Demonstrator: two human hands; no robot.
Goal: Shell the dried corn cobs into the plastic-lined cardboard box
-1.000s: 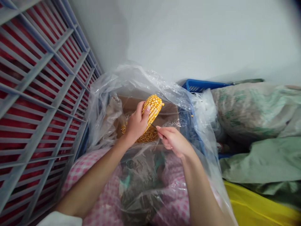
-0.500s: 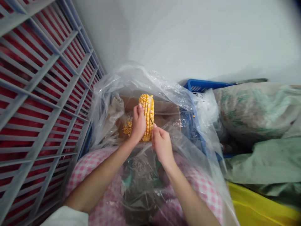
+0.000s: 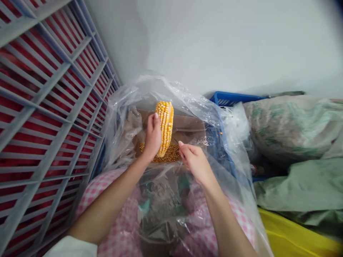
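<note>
My left hand (image 3: 153, 137) is wrapped round a yellow corn cob (image 3: 165, 130), held nearly upright with its top leaning slightly away. A pale strip without kernels runs down the cob's upper right side. Just right of the cob, my right hand (image 3: 193, 159) pinches a thin, dark, pointed tool (image 3: 175, 141); its tip is apart from the cob, and its handle is hidden in my fingers. Loose corn kernels (image 3: 171, 154) lie below on the brown cardboard bottom, inside a clear plastic bag (image 3: 118, 117) that spreads over my lap.
A tall grey-blue slatted crate (image 3: 66, 121) with red contents rises at the left. At the right stand a blue basket (image 3: 238, 97), a stuffed woven sack (image 3: 289, 125), green cloth (image 3: 300, 185) and a yellow item (image 3: 294, 235). A white wall (image 3: 214, 46) closes off the back.
My right hand has drawn back to the right, taking the tool's tip off the cob. My left hand has moved the cob slightly left and up, uncovering more of the kernels below.
</note>
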